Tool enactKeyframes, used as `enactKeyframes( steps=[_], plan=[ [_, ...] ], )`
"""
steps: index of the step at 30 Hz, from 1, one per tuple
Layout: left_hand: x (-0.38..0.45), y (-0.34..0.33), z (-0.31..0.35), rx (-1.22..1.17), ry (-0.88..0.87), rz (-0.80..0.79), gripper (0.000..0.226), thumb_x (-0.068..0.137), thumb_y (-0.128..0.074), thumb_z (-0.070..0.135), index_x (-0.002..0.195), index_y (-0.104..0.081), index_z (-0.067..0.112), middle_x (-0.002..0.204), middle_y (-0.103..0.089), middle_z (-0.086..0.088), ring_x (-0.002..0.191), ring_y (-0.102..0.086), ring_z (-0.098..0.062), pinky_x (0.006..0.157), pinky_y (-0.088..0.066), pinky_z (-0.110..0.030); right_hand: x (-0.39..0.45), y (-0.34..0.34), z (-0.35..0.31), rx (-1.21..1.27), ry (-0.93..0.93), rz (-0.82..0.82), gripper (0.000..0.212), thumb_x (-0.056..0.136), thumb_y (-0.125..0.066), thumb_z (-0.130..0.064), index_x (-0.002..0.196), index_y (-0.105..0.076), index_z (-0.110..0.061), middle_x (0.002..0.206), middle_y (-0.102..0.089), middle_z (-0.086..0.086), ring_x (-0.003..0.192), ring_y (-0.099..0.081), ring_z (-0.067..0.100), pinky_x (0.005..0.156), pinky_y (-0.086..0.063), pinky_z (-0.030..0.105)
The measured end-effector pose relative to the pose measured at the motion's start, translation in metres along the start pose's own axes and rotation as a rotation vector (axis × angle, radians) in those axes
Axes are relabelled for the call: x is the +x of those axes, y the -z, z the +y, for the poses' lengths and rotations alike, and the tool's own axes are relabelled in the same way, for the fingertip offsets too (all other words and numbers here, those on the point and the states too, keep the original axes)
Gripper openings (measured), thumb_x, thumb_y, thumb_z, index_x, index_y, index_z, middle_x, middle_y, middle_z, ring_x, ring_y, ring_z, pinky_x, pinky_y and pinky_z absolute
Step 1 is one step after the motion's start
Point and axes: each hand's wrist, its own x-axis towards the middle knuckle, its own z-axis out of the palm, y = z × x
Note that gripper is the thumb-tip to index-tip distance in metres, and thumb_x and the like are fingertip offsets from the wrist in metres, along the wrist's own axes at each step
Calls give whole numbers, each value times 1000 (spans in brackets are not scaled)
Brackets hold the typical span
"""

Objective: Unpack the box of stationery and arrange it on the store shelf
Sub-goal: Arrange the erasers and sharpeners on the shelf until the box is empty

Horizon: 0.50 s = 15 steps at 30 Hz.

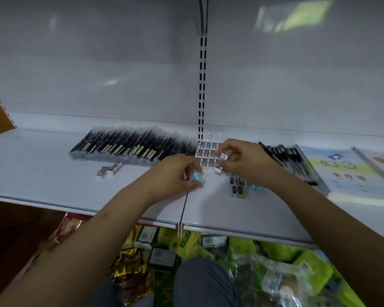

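Hands (175,173) (239,160) hide some erasers (205,152) — labels blurred, unreadable.

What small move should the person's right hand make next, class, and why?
Probably set the small eraser pinched in the right hand down beside the eraser grid on the shelf: it hovers at the grid's right edge, where the rows look unfinished.

On the white shelf (53,173) lie black pens (129,142) with tan labels, white erasers (205,152) with dark barcode prints, and a pale blue packet (197,177).
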Motion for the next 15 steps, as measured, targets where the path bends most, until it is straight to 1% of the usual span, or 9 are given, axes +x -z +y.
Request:
enactKeyframes(
  steps=[1, 2, 4, 5, 6, 8, 9, 13, 15],
  plan=[
    [-2, -2, -1, -9, 15, -23, 39, 82, -76, 39, 117, -62, 28, 94, -56, 12, 73, -53, -2, 60, -40, -13, 1, -4, 0, -8, 3, -17, 14, 87, -70, -20, 97, -68, -29, 86, -67, -7, 71, -64, 1, 64, -52, 20],
    [-4, -3, -2, -16, 31, -45, 44, 81, -77, 41, 120, -59, 30, 97, -56, 12, 74, -55, -3, 62, -43, -16, 2, -6, -1, -38, 14, -46, 12, 88, -68, -22, 98, -69, -29, 86, -68, -9, 73, -65, 1, 65, -51, 18],
    [-9, -3, -6, -37, 51, -84, 53, 78, -79, 43, 125, -56, 32, 98, -56, 13, 72, -56, -3, 62, -45, -17, 4, -11, -3, -123, 44, -120, 12, 92, -64, -24, 100, -72, -30, 86, -68, -16, 71, -61, -8, 63, -44, 9],
    [-11, -2, -7, -49, 54, -94, 52, 79, -79, 43, 124, -56, 32, 97, -57, 14, 70, -56, -2, 60, -44, -14, 5, -13, -4, -181, 74, -157, 14, 93, -62, -25, 101, -73, -29, 89, -68, -17, 74, -59, -10, 64, -42, 7],
    [-12, -1, -9, -54, 55, -99, 48, 80, -78, 43, 122, -58, 31, 94, -58, 13, 68, -56, -1, 58, -43, -12, 6, -16, -3, -244, 124, -177, 15, 93, -62, -26, 102, -73, -28, 93, -68, -16, 80, -58, -8, 69, -42, 10],
    [-14, 0, -10, -49, 52, -91, 37, 84, -74, 42, 115, -61, 29, 86, -60, 12, 69, -56, -1, 57, -43, -10, 8, -21, 1, -359, 256, -156, 19, 92, -63, -27, 108, -72, -25, 104, -65, -10, 95, -55, 3, 85, -42, 21],
    [-15, 0, -11, -45, 48, -83, 32, 85, -73, 40, 113, -63, 28, 84, -60, 11, 69, -56, -2, 57, -43, -9, 9, -23, 2, -384, 297, -145, 22, 91, -64, -25, 112, -70, -23, 108, -63, -8, 99, -53, 6, 89, -41, 24],
    [-21, 1, -14, -46, 41, -44, 24, 86, -72, 39, 108, -64, 32, 81, -60, 10, 67, -55, -3, 56, -41, -10, 13, -29, -3, -434, 378, -228, 28, 92, -63, -29, 119, -68, -22, 111, -65, -6, 99, -53, 8, 90, -42, 26],
    [-23, 3, -18, -82, 35, 3, 21, 86, -73, 34, 105, -66, 33, 77, -60, 8, 65, -53, -4, 55, -40, -13, 18, -34, -9, -475, 382, -274, 29, 92, -63, -30, 119, -68, -21, 107, -65, -6, 95, -53, 9, 86, -42, 27]
  ],
)
